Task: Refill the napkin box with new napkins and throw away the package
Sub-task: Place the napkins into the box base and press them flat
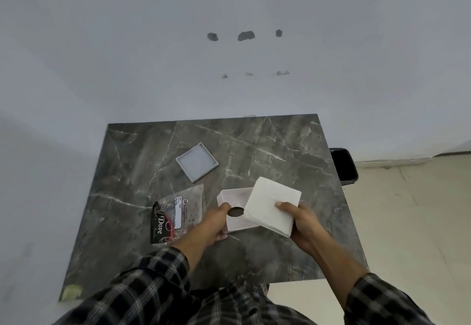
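Right hand (303,225) grips the napkin stack (271,206) tilted over the open napkin box (233,197), left hand (216,225) pinching its wall; corners could snag the rim; empty package (178,212) lies beside on the surface (280,146).

White napkin stack (272,206) tilted over open box (233,198); empty package (178,213) left

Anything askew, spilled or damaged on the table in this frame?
Nothing spilled or damaged. The napkin stack in the right hand sits tilted over the open napkin box steadied by the left hand; lid and empty package lie aside.
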